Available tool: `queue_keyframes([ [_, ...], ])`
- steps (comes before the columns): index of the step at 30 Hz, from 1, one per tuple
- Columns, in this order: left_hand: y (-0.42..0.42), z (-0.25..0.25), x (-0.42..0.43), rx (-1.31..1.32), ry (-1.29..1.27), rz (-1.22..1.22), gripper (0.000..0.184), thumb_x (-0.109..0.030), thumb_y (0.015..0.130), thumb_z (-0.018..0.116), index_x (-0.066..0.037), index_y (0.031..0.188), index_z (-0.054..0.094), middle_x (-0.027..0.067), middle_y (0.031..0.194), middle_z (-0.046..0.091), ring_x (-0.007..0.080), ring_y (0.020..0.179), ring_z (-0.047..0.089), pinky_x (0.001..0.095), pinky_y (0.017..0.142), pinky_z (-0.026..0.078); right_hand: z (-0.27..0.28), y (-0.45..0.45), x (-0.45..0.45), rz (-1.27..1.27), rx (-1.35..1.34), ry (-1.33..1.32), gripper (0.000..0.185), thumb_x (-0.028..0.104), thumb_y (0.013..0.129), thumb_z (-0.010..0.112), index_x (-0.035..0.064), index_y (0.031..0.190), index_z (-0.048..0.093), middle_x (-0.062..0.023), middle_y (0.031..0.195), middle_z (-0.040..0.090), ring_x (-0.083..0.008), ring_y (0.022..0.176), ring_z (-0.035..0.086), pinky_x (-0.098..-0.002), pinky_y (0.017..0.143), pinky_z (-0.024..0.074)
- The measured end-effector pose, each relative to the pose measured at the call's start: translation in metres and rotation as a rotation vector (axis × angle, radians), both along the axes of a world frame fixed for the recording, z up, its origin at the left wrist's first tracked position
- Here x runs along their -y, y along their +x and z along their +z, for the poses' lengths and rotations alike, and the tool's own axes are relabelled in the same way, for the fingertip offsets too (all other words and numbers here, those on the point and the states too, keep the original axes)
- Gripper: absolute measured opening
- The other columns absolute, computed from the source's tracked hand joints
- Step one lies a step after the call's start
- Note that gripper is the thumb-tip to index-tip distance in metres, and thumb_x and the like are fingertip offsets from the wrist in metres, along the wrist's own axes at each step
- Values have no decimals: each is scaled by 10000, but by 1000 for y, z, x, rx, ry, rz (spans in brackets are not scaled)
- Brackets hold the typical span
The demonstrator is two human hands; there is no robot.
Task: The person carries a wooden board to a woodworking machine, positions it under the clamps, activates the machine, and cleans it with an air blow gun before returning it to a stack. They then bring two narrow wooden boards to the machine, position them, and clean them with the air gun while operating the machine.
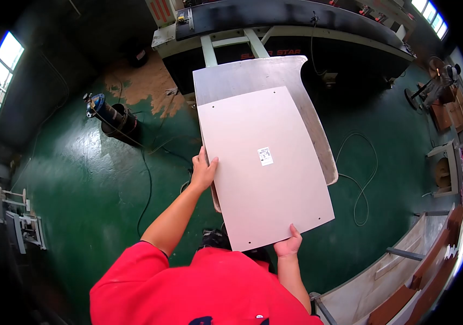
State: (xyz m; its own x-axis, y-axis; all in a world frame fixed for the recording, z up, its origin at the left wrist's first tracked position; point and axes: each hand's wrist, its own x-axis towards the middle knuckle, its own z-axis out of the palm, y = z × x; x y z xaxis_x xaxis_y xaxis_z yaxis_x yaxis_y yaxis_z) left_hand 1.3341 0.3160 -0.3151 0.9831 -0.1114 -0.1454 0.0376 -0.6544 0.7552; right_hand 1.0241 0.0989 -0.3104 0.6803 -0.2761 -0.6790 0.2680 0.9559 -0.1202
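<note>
A large pale flat panel (264, 195) with small holes near its corners lies over a grey metal table (253, 71), overhanging the table's near end. Near its middle is a white printed label (265, 156). My left hand (203, 172) grips the panel's left edge, thumb on top and the other fingers partly hidden at the side. At the near edge, toward the right corner, my right hand (289, 245) pinches the panel with the thumb above and the fingers hidden underneath.
A long machine (285, 40) with a dark bed stands beyond the table. To the left is a dark bucket (122, 127) holding a blue-topped cylinder. A loose hose (370, 157) curls on the green floor at right; a wooden-sided trolley (399, 265) stands lower right.
</note>
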Motion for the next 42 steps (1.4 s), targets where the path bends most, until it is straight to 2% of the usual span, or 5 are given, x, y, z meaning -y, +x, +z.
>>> queue_keyframes([
  [8,-61,5,9,-700,-604,396,794,-644,958,417,-26,1456,385,194,1405,509,296,1266,508,407,1042,410,-4,40,15,133,94,131,559,221,877,591,31,1385,459,-148,1403,506,-371,1327,429,-532,1135,295],
  [21,-26,-9,23,-339,-346,361,723,-572,969,471,33,1340,331,264,1285,534,313,1164,548,408,1009,427,13,45,13,446,-132,-257,419,191,965,591,25,1333,480,-128,1298,563,-295,1150,574,-490,921,513],
  [33,49,44,-27,81,-91,-301,642,-359,865,693,35,1280,403,212,1234,412,309,1144,427,402,1000,379,81,82,-50,-23,-217,-768,647,86,842,568,37,1457,375,-136,1417,483,-331,1311,452,-479,1125,360],
  [35,76,60,-31,-715,-756,-161,611,-234,875,706,15,1286,328,157,1101,542,211,964,549,346,837,477,101,89,-74,-86,-208,-776,710,66,797,575,23,1469,349,-152,1424,468,-343,1312,444,-484,1118,363],
  [42,143,82,-47,-783,-898,-198,595,-84,865,719,-14,1254,274,114,992,620,141,841,579,292,726,485,137,150,-123,-216,-174,-838,742,69,759,595,15,1460,360,-164,1418,469,-358,1302,452,-489,1117,368],
])
